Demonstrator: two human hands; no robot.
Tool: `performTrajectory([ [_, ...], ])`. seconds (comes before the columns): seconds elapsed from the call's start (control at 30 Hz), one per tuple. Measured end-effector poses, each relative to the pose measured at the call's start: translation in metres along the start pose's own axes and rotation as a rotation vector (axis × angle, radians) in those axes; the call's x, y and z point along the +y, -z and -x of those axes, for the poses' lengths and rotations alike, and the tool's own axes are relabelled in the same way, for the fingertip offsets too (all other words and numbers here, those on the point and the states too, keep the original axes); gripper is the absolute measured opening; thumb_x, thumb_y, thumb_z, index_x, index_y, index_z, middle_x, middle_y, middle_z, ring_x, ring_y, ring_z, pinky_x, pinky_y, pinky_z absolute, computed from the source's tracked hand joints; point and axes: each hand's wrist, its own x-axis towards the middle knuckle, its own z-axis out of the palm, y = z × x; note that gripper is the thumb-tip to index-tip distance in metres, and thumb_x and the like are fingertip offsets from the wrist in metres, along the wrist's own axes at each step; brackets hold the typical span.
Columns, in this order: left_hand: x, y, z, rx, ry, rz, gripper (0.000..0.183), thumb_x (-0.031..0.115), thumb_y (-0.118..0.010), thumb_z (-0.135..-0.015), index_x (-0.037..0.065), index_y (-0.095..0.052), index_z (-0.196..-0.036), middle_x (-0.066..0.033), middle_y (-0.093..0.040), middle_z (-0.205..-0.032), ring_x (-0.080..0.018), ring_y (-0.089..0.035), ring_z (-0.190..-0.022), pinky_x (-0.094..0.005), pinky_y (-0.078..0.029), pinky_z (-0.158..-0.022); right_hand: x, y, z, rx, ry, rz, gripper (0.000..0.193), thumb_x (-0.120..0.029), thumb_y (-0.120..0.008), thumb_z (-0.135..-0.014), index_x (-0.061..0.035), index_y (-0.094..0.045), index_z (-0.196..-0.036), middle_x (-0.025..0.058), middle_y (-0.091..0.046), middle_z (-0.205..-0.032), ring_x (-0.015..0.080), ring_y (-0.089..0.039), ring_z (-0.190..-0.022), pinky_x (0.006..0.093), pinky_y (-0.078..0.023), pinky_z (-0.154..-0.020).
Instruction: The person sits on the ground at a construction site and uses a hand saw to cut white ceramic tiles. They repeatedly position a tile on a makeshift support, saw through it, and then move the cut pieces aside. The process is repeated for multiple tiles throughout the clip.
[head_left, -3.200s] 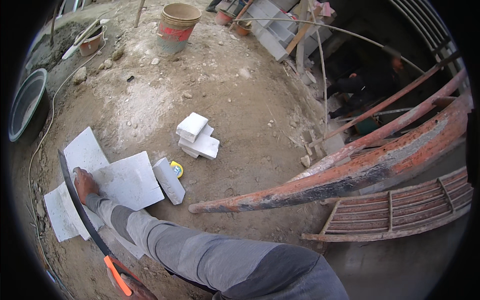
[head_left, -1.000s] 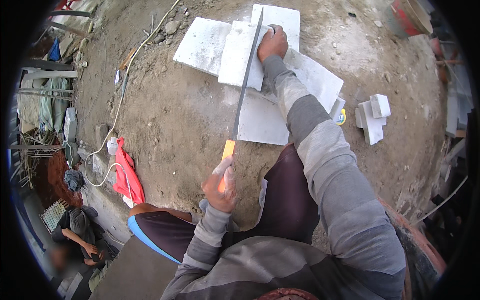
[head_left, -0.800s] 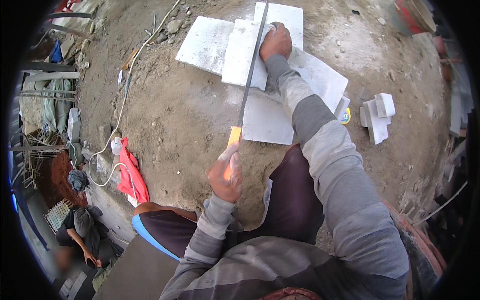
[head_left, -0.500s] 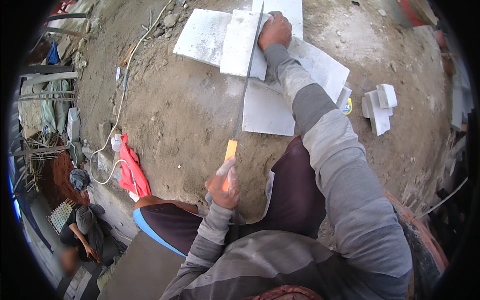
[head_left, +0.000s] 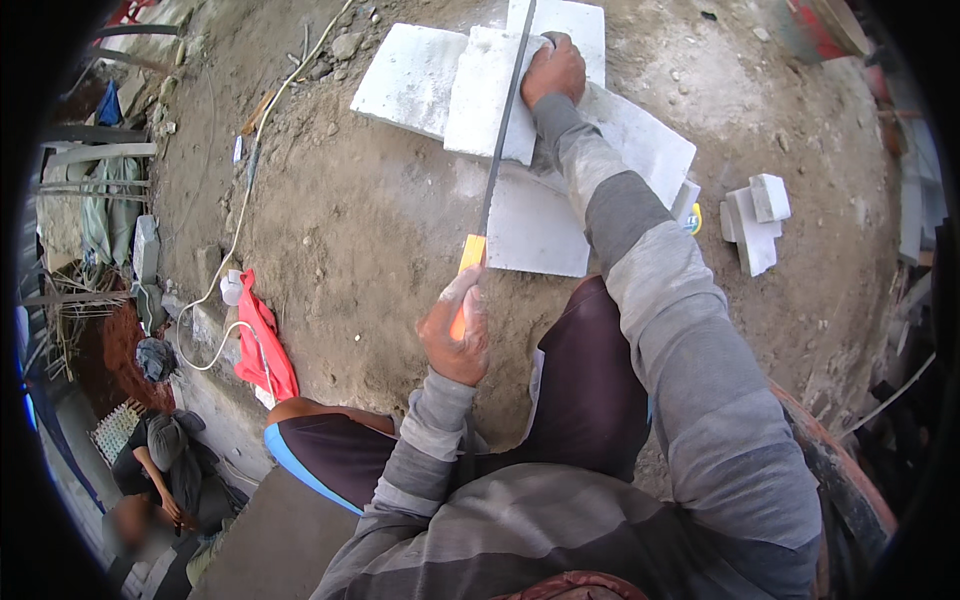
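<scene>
My left hand (head_left: 456, 332) is wrapped round the orange handle of a hand saw (head_left: 493, 179). Its long thin blade runs away from me across a white lightweight block (head_left: 477, 100), near that block's right side. With fingers curled over the far right part of the same block, my right hand (head_left: 554, 72) grips it just right of the blade. The block rests on other white slabs; one lies to the left (head_left: 408, 75), another nearer me (head_left: 540, 225). Whether the blade sits in a cut cannot be made out.
A yellow tape measure (head_left: 695, 217) lies by the slabs. Small white offcuts (head_left: 752, 222) sit farther right. On the left are a pale cable (head_left: 240, 215), a red cloth (head_left: 265, 340) and a seated person (head_left: 165, 470). Bare dirt (head_left: 340, 200) surrounds the blocks.
My left hand has pushed the saw forward, away from me, so the handle is now closer to the slabs. My right hand stays on the block.
</scene>
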Motion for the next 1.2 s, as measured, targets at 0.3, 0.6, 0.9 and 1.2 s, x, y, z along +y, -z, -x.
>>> performTrajectory([
  [0.3, 0.040, -0.003, -0.051, -0.054, -0.048, -0.054, 0.024, 0.008, -0.057, -0.102, -0.006, -0.068, -0.118, -0.0202, -0.073, -0.110, -0.0235, -0.071, -0.102, -0.0335, -0.053, -0.091, -0.005, 0.008, 0.004, -0.045, -0.037, 0.024, 0.030, -0.023, -0.055, -0.100, -0.0077, -0.058, -0.126, 0.0135, -0.064, -0.120, 0.0315, -0.056, -0.117, 0.0420, -0.047, -0.100],
  [0.6, 0.041, 0.004, -0.027, -0.039, -0.005, -0.057, 0.024, 0.009, -0.060, -0.100, -0.005, -0.069, -0.117, -0.0212, -0.074, -0.108, -0.0245, -0.072, -0.101, -0.0334, -0.053, -0.088, -0.008, 0.013, 0.002, -0.036, -0.011, 0.101, 0.030, -0.024, -0.056, -0.100, -0.0098, -0.056, -0.126, 0.0120, -0.063, -0.122, 0.0309, -0.056, -0.117, 0.0419, -0.049, -0.098],
  [0.9, -0.013, 0.024, 0.047, 0.040, -0.117, -0.092, 0.022, 0.003, -0.063, -0.095, -0.002, -0.071, -0.116, -0.0204, -0.075, -0.101, -0.0239, -0.076, -0.087, -0.0307, -0.057, -0.077, 0.000, 0.005, 0.001, 0.013, 0.064, 0.041, 0.029, -0.025, -0.052, -0.101, -0.0083, -0.058, -0.124, 0.0170, -0.065, -0.119, 0.0360, -0.058, -0.115, 0.0468, -0.047, -0.098],
  [1.2, -0.033, 0.033, 0.081, 0.090, -0.185, -0.108, 0.021, 0.002, -0.063, -0.095, 0.000, -0.071, -0.115, -0.0189, -0.075, -0.094, -0.0252, -0.072, -0.070, -0.0339, -0.053, -0.062, 0.016, -0.008, -0.008, 0.093, 0.153, 0.027, 0.027, -0.025, -0.053, -0.100, -0.0086, -0.061, -0.120, 0.0172, -0.066, -0.115, 0.0375, -0.060, -0.111, 0.0477, -0.048, -0.096],
])
